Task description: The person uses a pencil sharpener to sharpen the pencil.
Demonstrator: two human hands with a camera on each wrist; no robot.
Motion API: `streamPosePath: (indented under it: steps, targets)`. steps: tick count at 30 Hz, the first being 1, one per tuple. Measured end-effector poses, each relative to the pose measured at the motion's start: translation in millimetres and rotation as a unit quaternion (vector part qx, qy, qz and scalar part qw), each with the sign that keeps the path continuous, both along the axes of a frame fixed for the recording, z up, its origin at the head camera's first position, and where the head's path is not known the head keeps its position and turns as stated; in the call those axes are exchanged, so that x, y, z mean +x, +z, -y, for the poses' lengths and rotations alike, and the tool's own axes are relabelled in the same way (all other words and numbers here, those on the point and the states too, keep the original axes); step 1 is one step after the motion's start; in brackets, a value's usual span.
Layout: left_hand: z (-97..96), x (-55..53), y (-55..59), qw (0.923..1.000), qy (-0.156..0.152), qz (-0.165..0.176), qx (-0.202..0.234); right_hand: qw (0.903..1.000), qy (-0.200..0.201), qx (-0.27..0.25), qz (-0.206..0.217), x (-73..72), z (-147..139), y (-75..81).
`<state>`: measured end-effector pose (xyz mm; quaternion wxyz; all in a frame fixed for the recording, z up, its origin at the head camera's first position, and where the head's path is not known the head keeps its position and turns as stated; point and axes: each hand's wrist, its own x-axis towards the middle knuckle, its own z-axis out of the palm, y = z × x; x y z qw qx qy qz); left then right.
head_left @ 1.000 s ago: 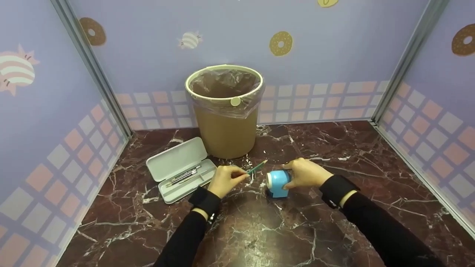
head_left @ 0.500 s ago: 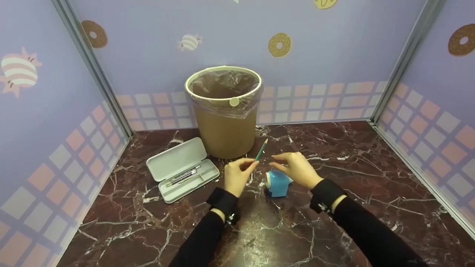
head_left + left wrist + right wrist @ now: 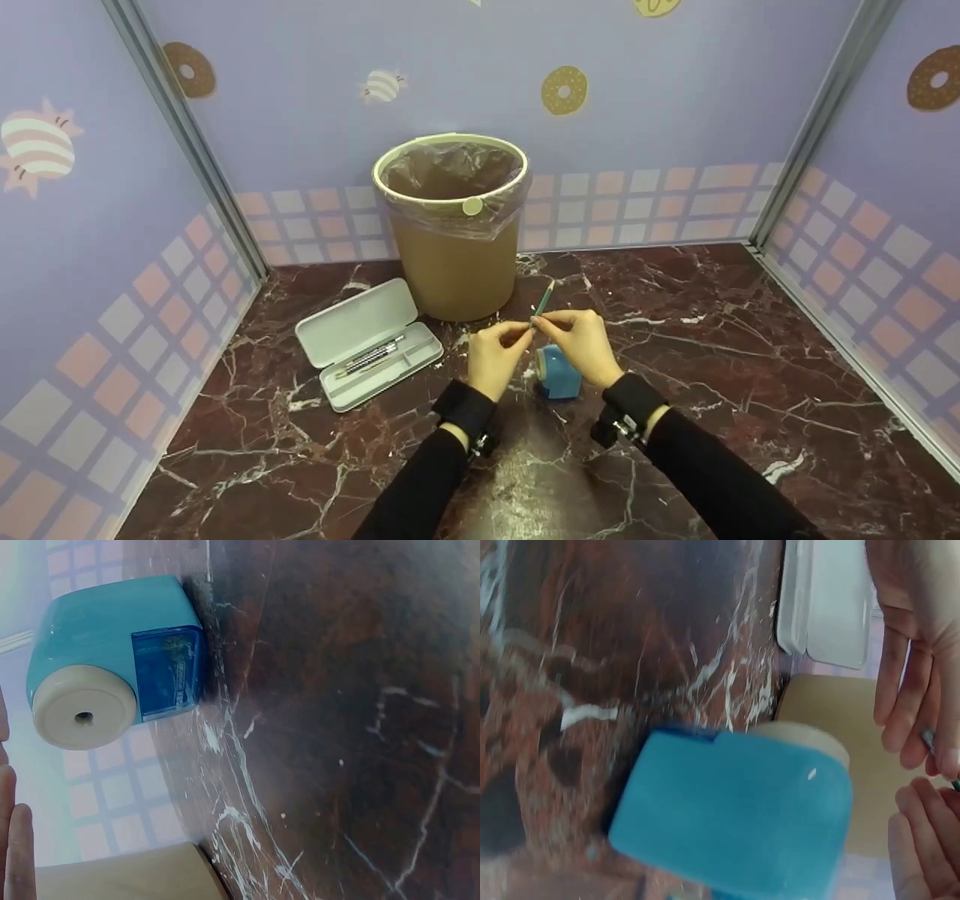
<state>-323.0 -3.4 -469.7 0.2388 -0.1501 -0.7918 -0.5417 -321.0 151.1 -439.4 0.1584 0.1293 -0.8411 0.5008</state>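
Note:
A short green pencil [image 3: 546,298] is held tilted up, its sharpened tip pointing away toward the back wall. My left hand [image 3: 493,358] pinches its lower end. The thumb and fingertips of my right hand [image 3: 588,346] grip the pencil just beside the left fingertips. Below and behind the right hand stands a blue pencil sharpener [image 3: 560,379], partly covered by that hand in the head view. In the left wrist view the pencil sharpener [image 3: 112,615] shows a round cream front with a small hole, and a dark blue see-through drawer.
To the left lies an open white pencil case [image 3: 356,319] with several pencils [image 3: 371,357] in it. A brown trash bin [image 3: 457,262] with a clear liner stands behind it against the wall. The marbled tabletop [image 3: 735,420] is bounded by patterned panels.
My right hand has let go of the sharpener and moved left to the pencil. My left hand has moved right and turned the pencil more upright.

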Motion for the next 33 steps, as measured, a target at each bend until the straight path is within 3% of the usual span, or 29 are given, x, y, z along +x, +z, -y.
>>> streamPosePath:
  steps: [7,14,17,19,21,23,27,29,31,33]
  targets:
    - [5.9,1.0,0.2,0.9992,-0.004,-0.01,-0.038,0.9995,-0.011,-0.023,0.017,-0.2,5.1,-1.2]
    - [19.4,2.7,1.3,0.9926,0.007,-0.05,-0.111,0.9997,0.005,-0.012,0.02,-0.8,6.5,-0.5]
    - [27.2,4.2,4.5,0.9933,-0.001,-0.044,-0.106,0.9987,0.022,0.043,-0.017,-0.4,4.6,2.1]
    - [32.5,5.1,8.0,0.9942,-0.012,-0.034,-0.101,0.9909,0.03,0.113,-0.067,0.2,1.9,4.7]
    - [37.8,6.0,11.9,0.9939,-0.018,-0.03,-0.105,0.9686,0.035,0.205,-0.136,0.8,-1.3,7.8]
    - [43.0,7.4,16.2,0.9915,-0.015,-0.037,-0.124,0.9301,0.042,0.297,-0.212,0.8,-4.6,10.9]
    - [51.8,10.4,21.0,0.978,0.01,-0.079,-0.193,0.8231,0.043,0.446,-0.349,-1.1,-9.3,16.1]
    - [54.3,12.4,21.9,0.9684,0.017,-0.105,-0.226,0.7765,0.04,0.487,-0.398,-1.9,-9.8,17.6]
    - [55.4,13.9,21.7,0.96,0.016,-0.127,-0.249,0.7467,0.04,0.509,-0.427,-2.7,-9.2,17.6]
    - [55.5,15.2,20.9,0.9525,0.015,-0.148,-0.266,0.7321,0.044,0.516,-0.443,-2.7,-7.7,17.1]
